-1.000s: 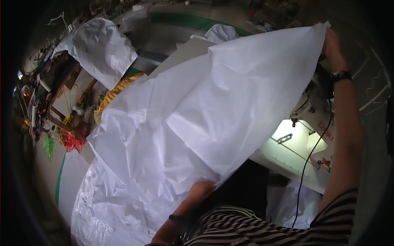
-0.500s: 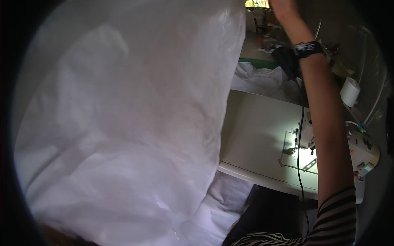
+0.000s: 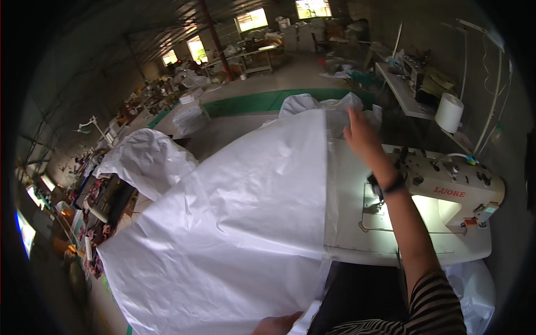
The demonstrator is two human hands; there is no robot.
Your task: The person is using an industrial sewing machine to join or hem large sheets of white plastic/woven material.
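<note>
A large white sheet [image 3: 240, 206], glossy and creased like woven plastic, spreads across the left and middle of the view and over the left part of the sewing-machine table. Its straight right edge runs from the far side toward me. Past the machine head, my right hand [image 3: 365, 139] reaches away, slightly blurred, its forefinger stretched out and thumb apart, beside the sheet's far corner and a bunched white heap [image 3: 349, 103]. At the lower edge my left hand [image 3: 277, 325] is partly cut off, closed at the sheet's near folded edge. A white sewing machine [image 3: 446, 181] stands right, its lamp lit.
A white thread cone [image 3: 449, 113] stands behind the machine. Beyond lies a green strip [image 3: 251, 103] on the floor. A side table [image 3: 405, 92] with clutter is at the far right. Cluttered machines and cloth [image 3: 100, 206] line the left.
The sheet, raised high before and blocking the left side, has come down over the table. My right arm has lowered and moved slightly left. The head view now takes in more of the room.
</note>
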